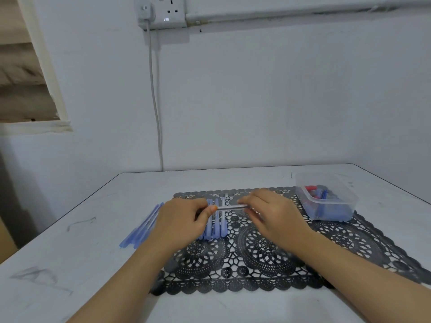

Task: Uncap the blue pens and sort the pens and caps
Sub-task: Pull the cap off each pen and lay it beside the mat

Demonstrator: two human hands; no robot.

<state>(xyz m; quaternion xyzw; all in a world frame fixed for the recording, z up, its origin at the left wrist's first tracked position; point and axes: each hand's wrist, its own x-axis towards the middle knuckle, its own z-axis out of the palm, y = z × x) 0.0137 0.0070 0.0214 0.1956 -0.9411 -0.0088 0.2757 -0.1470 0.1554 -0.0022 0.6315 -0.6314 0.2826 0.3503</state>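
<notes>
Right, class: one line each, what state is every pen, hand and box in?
held pen: horizontal, pinched at its ends by left hand and right hand.
row of pens: lying side by side on mat.
loose pens: bunched on table, left of mat.
box: lidless, holding red and blue pieces.

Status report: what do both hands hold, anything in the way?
Left hand and right hand each hold one end of a pen, level above the mat. More pens lie underneath. Path to container open.

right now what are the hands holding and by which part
One pen, held level: the left hand pinches its left end, the right hand grips its right end.
</notes>
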